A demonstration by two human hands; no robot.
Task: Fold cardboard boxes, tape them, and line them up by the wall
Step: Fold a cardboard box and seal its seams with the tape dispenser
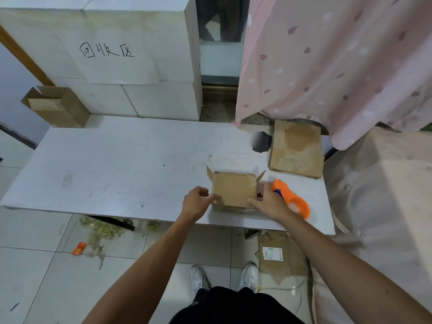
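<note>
A small brown cardboard box [232, 191] sits near the front edge of a long white wood-grain tabletop [112, 167]. Its top panels are folded flat, while two small side flaps stick up at its far corners. The left hand [195, 202] presses thumb and fingertips against the box's front-left corner; the right hand [268, 202] rests fingers on its front-right corner, lightly curled and pinching the edge. Just right of the box, touching the right hand, lies an orange plastic tape dispenser [292, 198]. Beyond the box to the right rests a stack of flattened brown cardboard sheets [297, 149], under a pink patterned curtain [339, 64]. Far behind the box to the left stand large white cartons [105, 54] with handwritten characters, an open brown carton [57, 106] beside them. Below the box, on the grey tiled floor [35, 265], lies a flattened labelled carton [278, 256].
</note>
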